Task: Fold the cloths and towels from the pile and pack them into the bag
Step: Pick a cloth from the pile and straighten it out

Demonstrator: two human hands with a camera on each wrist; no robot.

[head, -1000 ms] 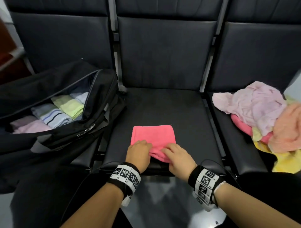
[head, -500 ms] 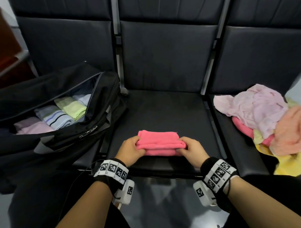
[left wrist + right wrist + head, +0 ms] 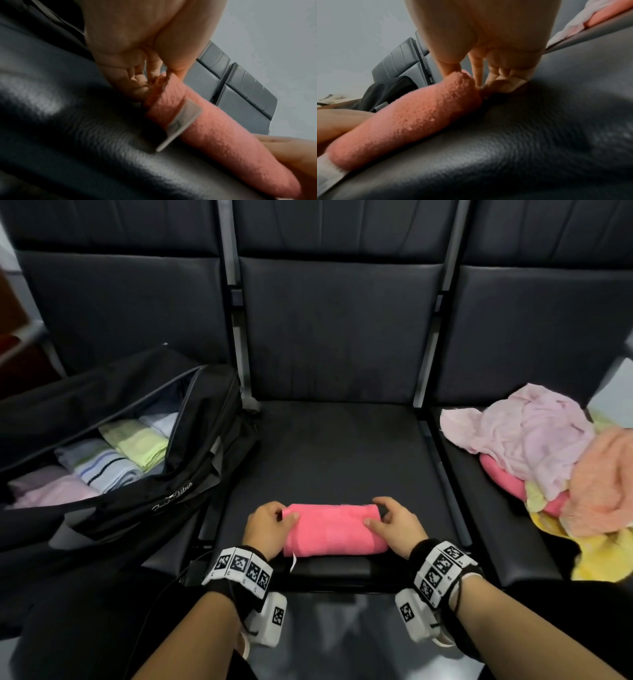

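Observation:
A folded pink towel [image 3: 334, 529] lies near the front edge of the middle seat [image 3: 335, 450]. My left hand [image 3: 270, 525] grips its left end, thumb on top, fingers curled behind. My right hand [image 3: 394, 523] grips its right end the same way. In the left wrist view the pink towel [image 3: 214, 135] shows a white label [image 3: 181, 121] hanging from its near side, and my left fingers [image 3: 137, 83] pinch its end. In the right wrist view my right fingers [image 3: 489, 75] curl at the end of the pink towel [image 3: 412, 121]. The open black bag [image 3: 164, 494] lies on the left seat.
Inside the bag lie folded towels: pale pink [image 3: 51, 491], striped blue-white [image 3: 102, 467], light green [image 3: 137, 443]. On the right seat a loose pile [image 3: 561, 474] holds lilac, peach, pink and yellow cloths. Metal frame bars [image 3: 239, 337] separate the seats.
The flat pink towel was folded over towards me into a narrow bundle. Both hands moved from its near edge out to its two ends and now grip them.

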